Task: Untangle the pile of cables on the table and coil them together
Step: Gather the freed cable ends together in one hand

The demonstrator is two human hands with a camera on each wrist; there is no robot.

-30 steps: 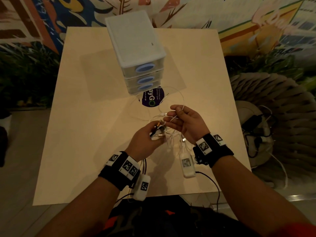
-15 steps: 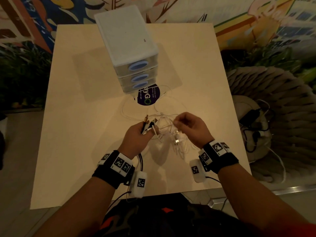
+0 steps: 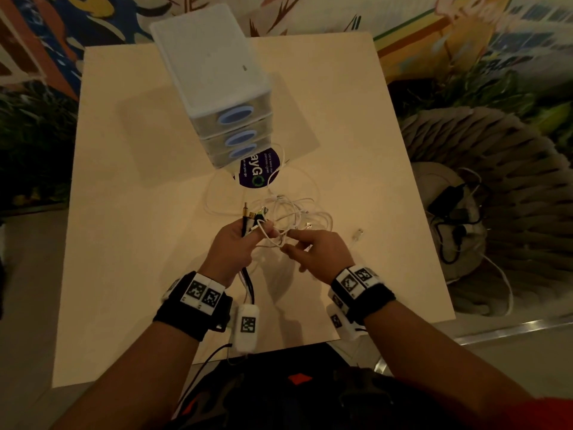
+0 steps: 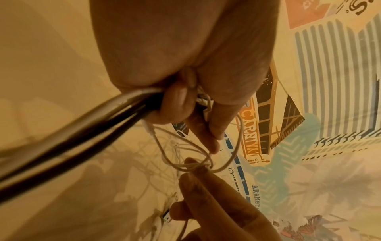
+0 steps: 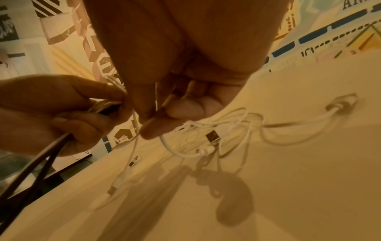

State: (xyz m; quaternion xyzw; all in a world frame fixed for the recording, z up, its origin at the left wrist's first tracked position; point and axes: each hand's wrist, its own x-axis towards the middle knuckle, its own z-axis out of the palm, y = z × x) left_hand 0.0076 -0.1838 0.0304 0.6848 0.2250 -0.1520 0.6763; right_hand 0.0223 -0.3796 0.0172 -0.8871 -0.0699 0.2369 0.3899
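Hands work a cable tangle just above a pale counter (image 3: pixel 130 212). Left hand (image 3: pixel 235 246) is curled round a bundle of plug ends and two stiffer black leads (image 3: pixel 248 283) trailing toward six o'clock; right hand (image 3: pixel 319 252) pinches one thin white strand. Most of the white cables (image 3: pixel 297 212) lie at twelve o'clock of the fingers, light, limp and smooth, likely to slip and snag at their connectors; gripping near a plug looks safest. One loose plug (image 3: pixel 358 234) rests at two o'clock. Farther off stands a glossy plastic drawer unit (image 3: pixel 214 69).
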